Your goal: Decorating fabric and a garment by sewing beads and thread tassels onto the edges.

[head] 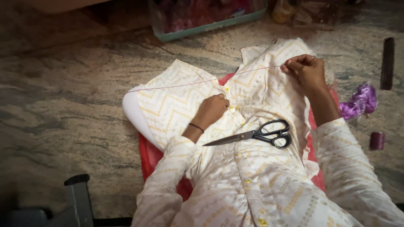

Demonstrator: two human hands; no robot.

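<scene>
A white garment with a yellow zigzag pattern [176,105] lies spread over a red cushion [147,155] on the floor. My left hand [213,108] presses down on the cloth near a small yellow button, fingers closed on the fabric. My right hand [306,70] is raised at the upper right, pinching one end of a thin reddish thread [189,84] that stretches taut leftward across the garment. Black-handled scissors [256,134] rest shut on the cloth between my forearms.
Purple shiny material [361,101] and a dark purple thread spool [376,141] lie on the marbled floor at right, beside a dark cylinder [387,63]. A teal-rimmed plastic box [206,19] stands at the top. A grey object [78,201] sits at lower left.
</scene>
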